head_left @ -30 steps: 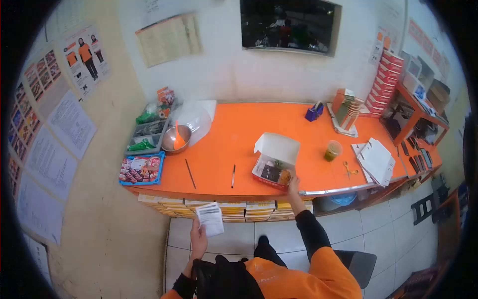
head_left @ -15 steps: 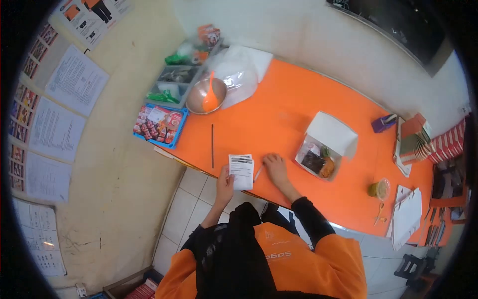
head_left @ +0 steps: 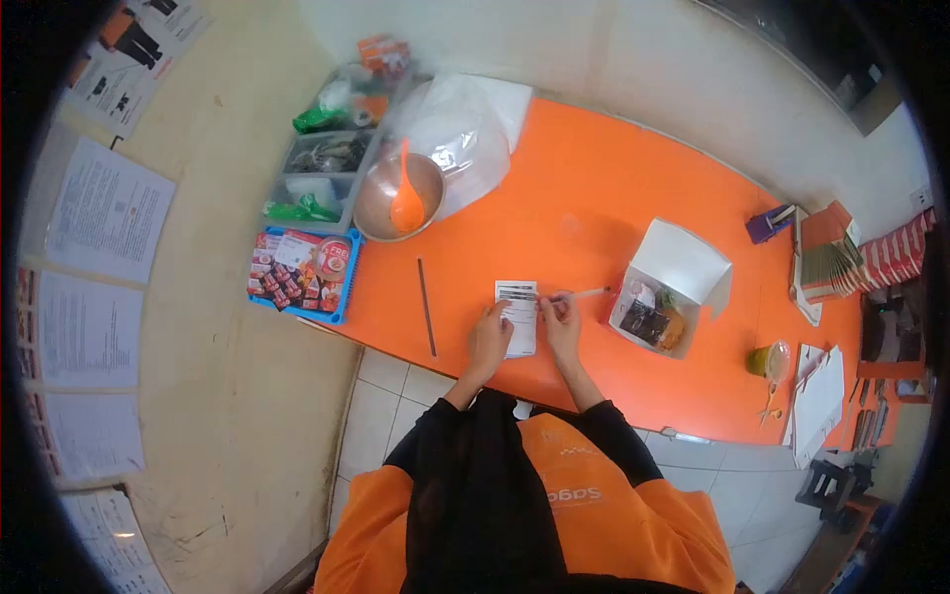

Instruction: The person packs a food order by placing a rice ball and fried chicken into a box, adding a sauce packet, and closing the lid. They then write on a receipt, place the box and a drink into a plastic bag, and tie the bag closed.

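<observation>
White printed slips (head_left: 522, 332) lie on the orange table near its front edge. My left hand (head_left: 490, 342) rests on their left side, fingers reaching onto the paper. At their right edge my right hand (head_left: 562, 322) is closed round a thin white pen (head_left: 589, 293), which points toward an open white food box (head_left: 675, 259). Dark, green and orange-brown food sits inside that box, to the right of my right hand. A thin dark stick (head_left: 426, 307) lies to the left of my left hand.
A metal bowl (head_left: 381, 198) with an orange ladle (head_left: 407, 203) stands back left, beside divided bins (head_left: 327, 153) and a blue-edged tray (head_left: 351, 282). On the right are a lidded cup (head_left: 769, 361), scissors (head_left: 771, 408), white papers (head_left: 819, 401) and a purple holder (head_left: 764, 226).
The slips have moved from the table edge onto the table, with my left hand on them. My right hand has taken hold of the pen. The view has shifted slightly.
</observation>
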The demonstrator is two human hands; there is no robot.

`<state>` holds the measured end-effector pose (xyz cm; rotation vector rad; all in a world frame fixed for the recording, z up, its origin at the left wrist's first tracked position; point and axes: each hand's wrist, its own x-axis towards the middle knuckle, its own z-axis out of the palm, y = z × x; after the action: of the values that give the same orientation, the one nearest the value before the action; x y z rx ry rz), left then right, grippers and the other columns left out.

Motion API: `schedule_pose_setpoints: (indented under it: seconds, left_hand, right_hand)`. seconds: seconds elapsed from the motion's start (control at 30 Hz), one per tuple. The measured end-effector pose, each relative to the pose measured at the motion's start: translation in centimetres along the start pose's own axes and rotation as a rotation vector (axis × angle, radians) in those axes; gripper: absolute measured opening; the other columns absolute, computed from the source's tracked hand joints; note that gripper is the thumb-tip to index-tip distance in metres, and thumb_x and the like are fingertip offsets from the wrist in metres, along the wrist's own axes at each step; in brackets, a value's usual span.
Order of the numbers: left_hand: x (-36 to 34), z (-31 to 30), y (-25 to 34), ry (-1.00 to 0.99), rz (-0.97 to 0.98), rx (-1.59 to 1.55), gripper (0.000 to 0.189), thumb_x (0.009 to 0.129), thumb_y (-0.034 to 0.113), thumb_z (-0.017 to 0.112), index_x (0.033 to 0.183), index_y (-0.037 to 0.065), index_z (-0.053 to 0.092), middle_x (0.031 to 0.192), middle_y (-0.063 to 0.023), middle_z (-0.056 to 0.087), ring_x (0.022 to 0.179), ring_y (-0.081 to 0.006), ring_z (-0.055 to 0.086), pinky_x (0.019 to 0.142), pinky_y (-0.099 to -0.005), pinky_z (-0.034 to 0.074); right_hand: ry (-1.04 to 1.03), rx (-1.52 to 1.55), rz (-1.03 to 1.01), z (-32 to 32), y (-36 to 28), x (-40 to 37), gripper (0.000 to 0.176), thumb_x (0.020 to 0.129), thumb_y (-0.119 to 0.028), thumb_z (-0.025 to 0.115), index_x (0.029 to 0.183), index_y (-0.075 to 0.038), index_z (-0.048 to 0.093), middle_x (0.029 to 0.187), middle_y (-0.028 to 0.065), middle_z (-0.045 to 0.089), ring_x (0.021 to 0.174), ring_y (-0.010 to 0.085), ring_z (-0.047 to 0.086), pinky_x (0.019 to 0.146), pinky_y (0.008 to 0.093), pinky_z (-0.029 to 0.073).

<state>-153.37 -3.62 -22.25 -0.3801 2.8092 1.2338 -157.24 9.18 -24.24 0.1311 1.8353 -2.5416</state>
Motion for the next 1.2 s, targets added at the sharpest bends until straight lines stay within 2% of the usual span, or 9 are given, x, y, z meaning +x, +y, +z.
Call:
schedule_pose_setpoints:
  seconds: [0.2, 0.43, 0.53, 0.63, 0.83, 0.87, 0.97, 1.13, 1.2]
  left_hand:
    - [-0.1, -2.3, -1.0, 0.025, 0.25, 0.328, 0.049, 0.067, 0.033, 0.068, 0.112, 0.02, 0.056, 0.125, -0.0113, 0.04, 0.122, -0.029, 0.031, 0.093, -0.0512, 0.022]
    - [0.5, -1.3, -4.0, 0.015, 0.371, 0.297, 0.064, 0.057, 0.046, 0.072, 0.115, 0.025, 0.055, 0.132, -0.006, 0.035, 0.126, -0.0291, 0.024, 0.094, -0.0594, 0.012]
    - [0.6, -1.5, -4.0, 0.004, 0.372, 0.275, 0.068, 0.055, 0.049, 0.072, 0.115, 0.024, 0.055, 0.132, -0.0058, 0.035, 0.127, -0.0292, 0.023, 0.095, -0.0613, 0.007]
    - [0.7, -1.7, -3.8, 0.005, 0.398, 0.285, 0.07, 0.054, 0.05, 0.072, 0.116, 0.024, 0.054, 0.132, -0.0058, 0.034, 0.127, -0.0299, 0.022, 0.095, -0.0629, 0.004]
    - [0.6, -2.2, -2.9, -0.072, 0.342, 0.295, 0.073, 0.054, 0.053, 0.071, 0.118, 0.022, 0.052, 0.133, -0.0077, 0.032, 0.129, -0.0307, 0.017, 0.096, -0.0635, -0.004]
    - [0.7, -2.0, -2.6, -0.071, 0.343, 0.288, 0.073, 0.055, 0.052, 0.071, 0.118, 0.022, 0.051, 0.132, -0.0079, 0.033, 0.129, -0.0313, 0.018, 0.096, -0.064, -0.004]
    - [1.5, -1.1, -1.2, -0.076, 0.333, 0.331, 0.074, 0.056, 0.049, 0.071, 0.12, 0.019, 0.048, 0.132, -0.0095, 0.032, 0.129, -0.0325, 0.017, 0.095, -0.0649, -0.003]
    - [5.0, 2.3, 1.7, 0.005, 0.42, 0.418, 0.077, 0.06, 0.044, 0.07, 0.123, 0.008, 0.043, 0.131, -0.0131, 0.032, 0.129, -0.034, 0.015, 0.095, -0.0662, 0.003]
    - [6.2, 3.7, 4.2, -0.048, 0.371, 0.524, 0.072, 0.063, 0.037, 0.07, 0.123, 0.008, 0.043, 0.134, -0.0134, 0.027, 0.13, -0.0327, 0.013, 0.095, -0.0651, 0.001]
  right_hand:
    - [-0.147, -0.35, 0.011, 0.4, 1.3, -1.2, 0.006, 0.079, -0.002, 0.059, 0.077, 0.001, 0.055, 0.082, 0.0081, 0.059, 0.072, 0.0126, 0.059, 0.062, 0.024, 0.047]
    - [-0.473, -0.572, -0.083, 1.5, -0.2, -1.3, 0.006, 0.079, 0.001, 0.057, 0.081, 0.002, 0.052, 0.078, 0.0087, 0.057, 0.073, 0.0143, 0.058, 0.063, 0.0262, 0.048]
    - [-0.312, -0.524, 0.068, 1.3, -0.5, -1.3, 0.007, 0.078, 0.0, 0.056, 0.081, 0.0, 0.051, 0.078, 0.0101, 0.055, 0.073, 0.0198, 0.058, 0.064, 0.0279, 0.048]
    - [-0.555, -0.633, -0.121, 0.3, -1.1, -1.9, 0.009, 0.077, 0.001, 0.057, 0.082, 0.0, 0.05, 0.077, 0.0102, 0.055, 0.071, 0.0246, 0.057, 0.064, 0.0297, 0.047]
    - [-0.291, -0.993, -0.321, -4.2, -2.3, -0.1, 0.017, 0.075, 0.005, 0.051, 0.092, 0.0, 0.051, 0.097, 0.0143, 0.052, 0.088, 0.0272, 0.052, 0.074, 0.0303, 0.044]
    - [-0.239, -0.832, -0.084, -5.1, -1.5, -0.4, 0.027, 0.072, 0.005, 0.049, 0.098, 0.001, 0.052, 0.108, 0.0151, 0.048, 0.1, 0.0287, 0.048, 0.085, 0.0324, 0.04]
    - [-0.368, -1.103, -0.431, -6.5, -2.0, -0.2, 0.035, 0.068, 0.004, 0.05, 0.103, 0.002, 0.051, 0.111, 0.015, 0.048, 0.106, 0.0316, 0.045, 0.092, 0.0361, 0.037]
    - [-0.432, -1.034, -0.429, -8.3, -5.5, -2.2, 0.051, 0.06, 0.012, 0.051, 0.109, -0.001, 0.049, 0.12, 0.0155, 0.044, 0.114, 0.0334, 0.039, 0.095, 0.041, 0.035]
    - [-0.143, -1.062, -0.626, -11.0, -7.1, -1.7, 0.046, 0.064, 0.009, 0.052, 0.109, -0.002, 0.05, 0.118, 0.0165, 0.045, 0.112, 0.0343, 0.041, 0.092, 0.0417, 0.036]
